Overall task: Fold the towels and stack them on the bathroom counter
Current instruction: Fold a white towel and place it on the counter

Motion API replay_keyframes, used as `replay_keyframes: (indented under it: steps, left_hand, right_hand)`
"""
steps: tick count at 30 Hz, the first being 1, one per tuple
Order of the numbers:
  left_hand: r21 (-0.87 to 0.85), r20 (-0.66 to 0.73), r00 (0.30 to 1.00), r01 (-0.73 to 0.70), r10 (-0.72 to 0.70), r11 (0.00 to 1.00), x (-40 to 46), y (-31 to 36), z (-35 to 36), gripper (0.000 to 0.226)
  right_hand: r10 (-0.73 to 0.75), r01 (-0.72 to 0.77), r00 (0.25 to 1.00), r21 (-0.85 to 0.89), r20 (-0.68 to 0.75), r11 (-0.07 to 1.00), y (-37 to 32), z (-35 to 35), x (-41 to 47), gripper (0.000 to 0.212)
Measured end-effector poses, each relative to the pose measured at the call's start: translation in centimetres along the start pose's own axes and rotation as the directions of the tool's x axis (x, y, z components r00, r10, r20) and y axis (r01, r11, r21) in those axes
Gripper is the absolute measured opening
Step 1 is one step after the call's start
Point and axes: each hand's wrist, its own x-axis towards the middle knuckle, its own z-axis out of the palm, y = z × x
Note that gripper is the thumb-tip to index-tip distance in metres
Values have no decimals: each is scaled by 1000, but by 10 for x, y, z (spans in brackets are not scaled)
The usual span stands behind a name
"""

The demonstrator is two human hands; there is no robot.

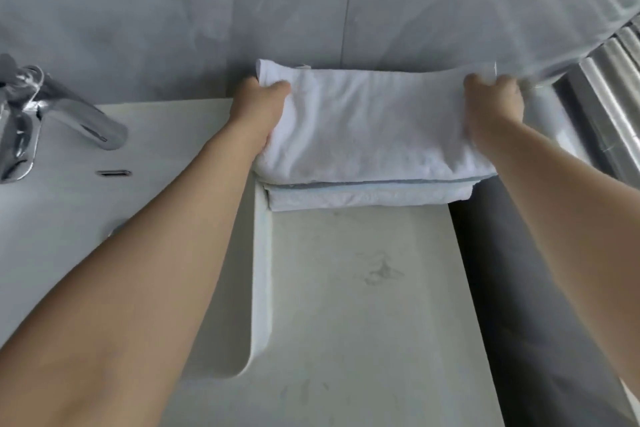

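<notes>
Chrome faucet at left edge, spout angled over white sink basin; overflow slot just below spout. Pale marbled counter filling centre and lower frame, grey tiled wall behind.

Left hand at centre-left, fingers curled round left end of top towel, thumb on top. Top towel white, folded, sitting on stack in upper centre against wall. Lower towel beneath, folded, near edge showing, flat on counter. Right hand at centre-right, clenched on right end of top towel; slightly blurred, finger detail unclear.

Judged step: setting or squaring top towel on stack.

Risks, left to right:
- Left end overhanging toward basin side; uneven release likely to drag that corner off stack.
- Top towel wider than lower one; poor centring likely to leave a leaning pile.
- Fold layers loose; pulling hands out sideways could open fold.
- Right end close to counter edge and dark gap at right of frame; a push that way could tip towel off.
</notes>
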Motion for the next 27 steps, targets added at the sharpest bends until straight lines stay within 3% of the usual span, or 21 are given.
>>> replay_keyframes:
  steps: [4,7,8,10,12,13,14,16,18,20,22,23,25,27]
  left_hand:
    - [93,-120,972,-192,203,977,9,-4,6,8]
    - [357,-179,936,-225,303,906,-1,-6,13,31]
    - [503,-206,902,-236,380,832,-7,-7,15,39]
    - [757,-156,782,-298,604,582,-25,-7,19,51]
    - [819,-1,659,-432,753,378,-41,-8,28,55]
    - [809,111,629,-507,769,298,-44,-10,32,54]
    - [794,230,642,-558,731,241,-44,-13,37,53]
    - [798,394,755,-564,524,213,-38,-22,43,56]
    - [825,413,813,-525,411,209,-32,-33,49,60]
    - [835,405,814,-515,417,193,-30,-42,53,61]
    - [837,395,813,-510,428,197,-28,-44,54,62]
    - [841,396,812,-508,428,185,-27,-45,53,63]
    - [849,411,811,-507,417,148,-22,-46,51,65]
    - [859,404,813,-495,418,132,-19,-48,50,67]
  right_hand:
    - [-118,111,992,-132,-46,985,7,2,26,40]
    - [-234,205,961,-186,-150,961,9,6,30,36]
    - [-249,214,953,-204,-170,955,10,8,28,36]
    - [-304,264,931,-204,-202,943,14,10,25,36]
    - [-422,387,871,-177,-251,905,15,11,19,35]
    - [-484,452,834,-175,-265,874,15,13,16,35]
    - [-537,499,805,-201,-252,843,16,14,13,38]
    - [-581,501,802,-375,-138,780,19,20,6,62]
    - [-567,459,822,-537,-43,707,20,22,-1,83]
    - [-672,557,740,-565,7,608,17,27,-11,69]
    - [-756,704,628,-547,181,454,21,38,-25,58]
    - [-730,741,621,-517,286,428,27,43,-29,60]
    - [-589,721,691,-471,420,509,41,47,-24,66]
    - [-537,690,724,-461,433,558,50,47,-11,67]
